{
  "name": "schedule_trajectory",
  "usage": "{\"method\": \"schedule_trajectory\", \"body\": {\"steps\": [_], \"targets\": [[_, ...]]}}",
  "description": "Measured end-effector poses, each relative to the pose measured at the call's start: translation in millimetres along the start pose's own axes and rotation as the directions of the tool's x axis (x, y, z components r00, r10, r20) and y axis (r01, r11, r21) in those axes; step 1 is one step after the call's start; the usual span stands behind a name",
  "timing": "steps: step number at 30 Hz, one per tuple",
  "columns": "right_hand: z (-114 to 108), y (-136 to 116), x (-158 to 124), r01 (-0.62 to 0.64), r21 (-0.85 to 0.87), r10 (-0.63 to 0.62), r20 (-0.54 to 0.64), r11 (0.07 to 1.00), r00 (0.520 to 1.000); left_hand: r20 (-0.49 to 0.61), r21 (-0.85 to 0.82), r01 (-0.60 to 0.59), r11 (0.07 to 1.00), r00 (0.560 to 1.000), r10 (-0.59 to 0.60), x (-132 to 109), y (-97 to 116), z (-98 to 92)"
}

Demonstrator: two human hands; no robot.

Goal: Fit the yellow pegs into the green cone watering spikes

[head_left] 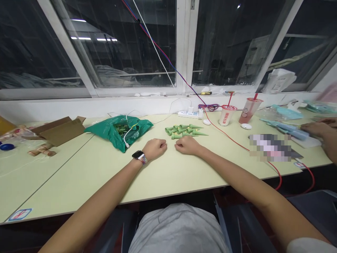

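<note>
My left hand (155, 149), with a watch (139, 155) on its wrist, rests on the table as a closed fist. Facing it across a small gap, my right hand (187, 145) is also curled into a fist on the tabletop. Neither fist shows anything held. Just beyond them lie several green plastic cone-shaped spikes (184, 130) in a loose group, their points toward the right. The right fist is nearest to these spikes. Left of them sits an open green plastic bag (105, 130) with more green pieces inside, partly hidden by its folds.
At left are a cardboard box (61, 130) and wooden pieces (42, 150). A power strip (190, 114), a white cup (226, 115) and a pink drink cup (249, 110) stand at the back. A red cable (223, 131) crosses rightward. Another person's hand (316, 128) is at far right.
</note>
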State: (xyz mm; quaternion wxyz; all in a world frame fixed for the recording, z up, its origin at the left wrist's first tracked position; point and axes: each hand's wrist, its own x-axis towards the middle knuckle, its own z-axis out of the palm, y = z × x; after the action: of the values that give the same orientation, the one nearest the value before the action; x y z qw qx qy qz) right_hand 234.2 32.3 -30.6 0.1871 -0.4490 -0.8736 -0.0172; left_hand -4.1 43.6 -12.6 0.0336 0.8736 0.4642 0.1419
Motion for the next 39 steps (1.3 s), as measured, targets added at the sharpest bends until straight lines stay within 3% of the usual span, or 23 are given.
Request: {"method": "schedule_trajectory", "body": {"steps": [13,39], "targets": [[-14,-5,2,-0.050,0.054,0.043,0.114,0.997,0.993,0.016,0.016,-0.007,1.000,1.000,0.007,0,2,-3.2],[-12,-4,2,-0.051,0.065,0.043,0.122,0.997,0.992,0.038,0.033,0.004,0.999,0.999,-0.005,-2,3,-4.2]]}}
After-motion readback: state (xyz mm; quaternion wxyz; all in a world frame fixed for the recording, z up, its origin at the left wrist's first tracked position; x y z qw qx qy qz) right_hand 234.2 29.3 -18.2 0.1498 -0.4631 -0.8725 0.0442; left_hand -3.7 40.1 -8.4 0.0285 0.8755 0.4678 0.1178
